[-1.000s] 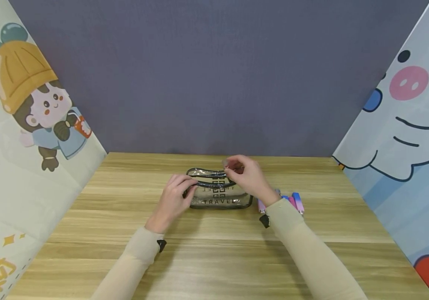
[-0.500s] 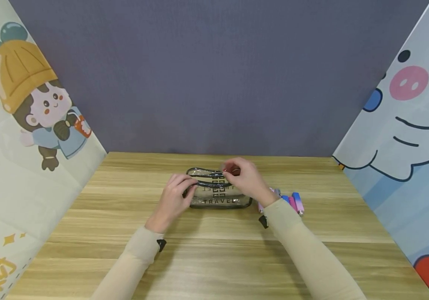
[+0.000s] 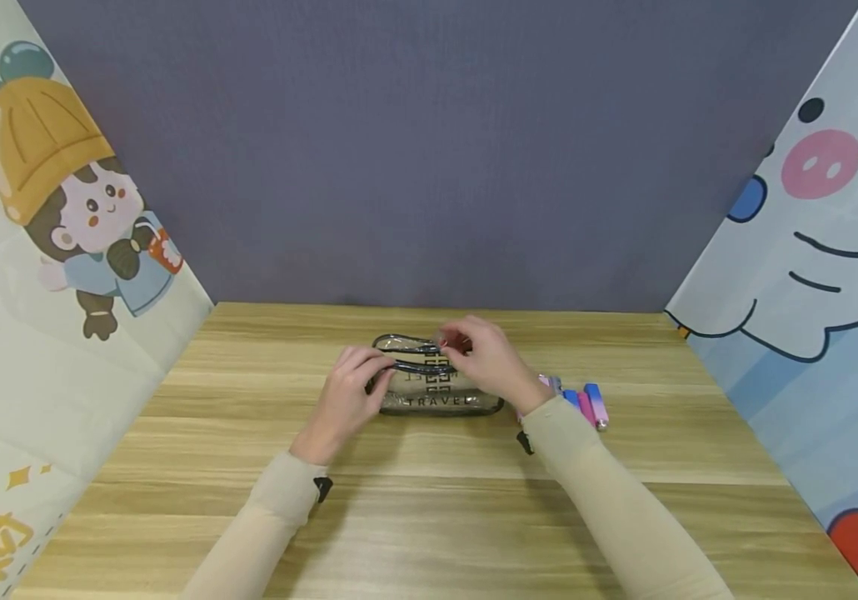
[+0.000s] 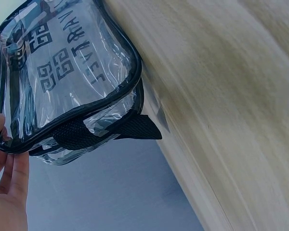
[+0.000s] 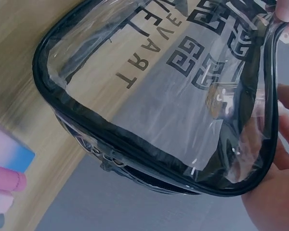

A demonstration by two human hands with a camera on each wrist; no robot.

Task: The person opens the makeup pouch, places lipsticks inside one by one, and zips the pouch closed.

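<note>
A clear travel pouch (image 3: 429,392) with black piping and dark lettering stands on the table. My left hand (image 3: 350,392) pinches the left end of its top edge, and in the left wrist view the fingers (image 4: 19,175) are at the black-trimmed corner. The right hand (image 3: 485,354) is above the top, its thumb and fingers pinching a small clear tab along the pouch's top strip. Through the plastic in the right wrist view, this clear tab (image 5: 226,103) shows pale marks; part of it is hidden by the pouch wall.
Several pink-and-blue stick-shaped things (image 3: 585,404) lie on the wood-grain table (image 3: 429,508) right of the pouch, partly under the right forearm. A dark grey panel (image 3: 429,150) rises behind the table, with cartoon-printed sheets at both sides.
My right hand has slid a short way left along the pouch's top, uncovering more of the pink-and-blue things. The left hand keeps its grip at the left end.
</note>
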